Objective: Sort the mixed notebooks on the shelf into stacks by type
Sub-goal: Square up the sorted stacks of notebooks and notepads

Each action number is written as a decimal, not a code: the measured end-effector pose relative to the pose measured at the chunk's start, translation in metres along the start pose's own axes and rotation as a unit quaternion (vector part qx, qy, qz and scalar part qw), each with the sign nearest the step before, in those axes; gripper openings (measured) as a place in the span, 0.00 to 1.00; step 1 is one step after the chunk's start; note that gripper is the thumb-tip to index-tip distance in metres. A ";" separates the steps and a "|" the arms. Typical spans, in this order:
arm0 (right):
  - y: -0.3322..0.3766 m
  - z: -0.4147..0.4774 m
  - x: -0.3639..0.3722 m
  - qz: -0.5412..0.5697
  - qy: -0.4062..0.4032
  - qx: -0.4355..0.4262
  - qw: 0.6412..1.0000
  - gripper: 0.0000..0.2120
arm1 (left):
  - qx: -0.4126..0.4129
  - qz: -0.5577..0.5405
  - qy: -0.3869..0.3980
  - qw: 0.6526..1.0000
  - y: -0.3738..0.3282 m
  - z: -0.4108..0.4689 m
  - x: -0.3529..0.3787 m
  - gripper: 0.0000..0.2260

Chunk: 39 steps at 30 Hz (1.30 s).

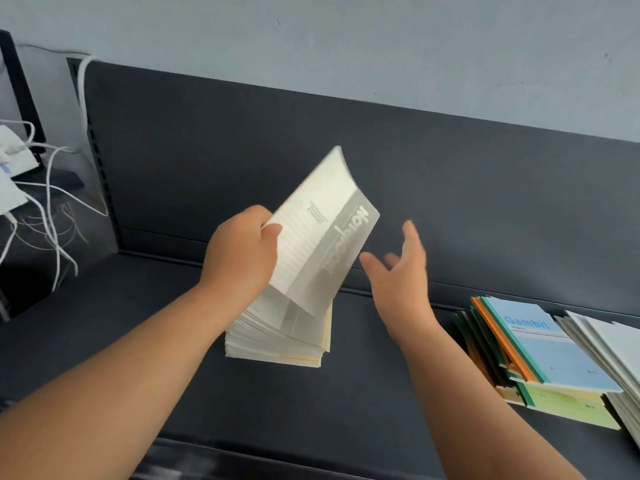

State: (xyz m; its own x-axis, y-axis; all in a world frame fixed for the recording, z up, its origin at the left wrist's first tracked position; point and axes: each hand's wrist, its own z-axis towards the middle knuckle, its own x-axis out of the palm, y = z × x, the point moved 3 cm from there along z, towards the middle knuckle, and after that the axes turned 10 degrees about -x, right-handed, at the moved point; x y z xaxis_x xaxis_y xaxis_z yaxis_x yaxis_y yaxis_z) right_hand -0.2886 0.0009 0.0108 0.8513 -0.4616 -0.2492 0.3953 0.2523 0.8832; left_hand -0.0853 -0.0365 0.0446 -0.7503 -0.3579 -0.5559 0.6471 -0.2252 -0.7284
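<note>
Head view: the left hand (242, 258) pinches a grey-and-white notebook (322, 233), tilted above the white stack (280, 337) at mid-shelf (381, 393). The right hand (401, 285) hovers just right of it, fingers spread, holding nothing. At far right a coloured pile (540, 355), topped by a blue cover, overlaps a pale pile (609, 344); sorting looks partly done, with these mixed ones seemingly left.

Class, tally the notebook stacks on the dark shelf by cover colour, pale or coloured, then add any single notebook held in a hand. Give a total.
Pale stacks: 2, the middle stack and the far-right stack
Coloured stacks: 1, the Gambit stack
Held notebooks: 1, the grey-and-white notebook in the left hand
Total: 4
</note>
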 end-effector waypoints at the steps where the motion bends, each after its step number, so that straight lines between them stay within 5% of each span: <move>1: -0.008 -0.004 0.006 0.034 0.031 0.045 0.998 0.37 | -0.044 -0.017 0.015 0.999 0.007 0.002 0.003 0.08; 5: -0.038 -0.017 0.028 -0.011 0.121 0.108 0.987 0.35 | -0.123 0.032 0.045 0.991 0.031 -0.006 0.015 0.08; 8: -0.053 -0.029 0.040 -0.037 0.193 0.115 0.974 0.36 | -0.132 0.093 0.030 0.986 0.043 -0.013 0.019 0.17; 12: -0.061 -0.042 0.053 -0.010 0.299 0.102 0.949 0.34 | -0.123 0.162 0.064 0.977 0.048 -0.018 0.023 0.13; 17: -0.065 -0.043 0.060 -0.072 0.303 0.079 0.947 0.44 | -0.122 0.184 0.156 0.963 0.056 -0.021 0.029 0.12; 30: -0.056 -0.043 0.050 -0.018 0.272 0.068 0.960 0.26 | -0.114 0.191 0.209 0.952 0.056 -0.027 0.036 0.17; 39: -0.064 -0.039 0.061 -0.100 0.290 0.057 0.950 0.38 | -0.138 0.148 0.269 0.942 0.047 -0.031 0.024 0.22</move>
State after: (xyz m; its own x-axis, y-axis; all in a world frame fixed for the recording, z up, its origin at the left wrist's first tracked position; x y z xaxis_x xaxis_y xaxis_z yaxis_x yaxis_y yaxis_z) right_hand -0.2482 -0.0103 -0.0765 0.8230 0.0647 -0.5643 0.5573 0.1006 0.8242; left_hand -0.0772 -0.0278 -0.0156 -0.5501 0.1599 -0.8196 0.8349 0.0836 -0.5440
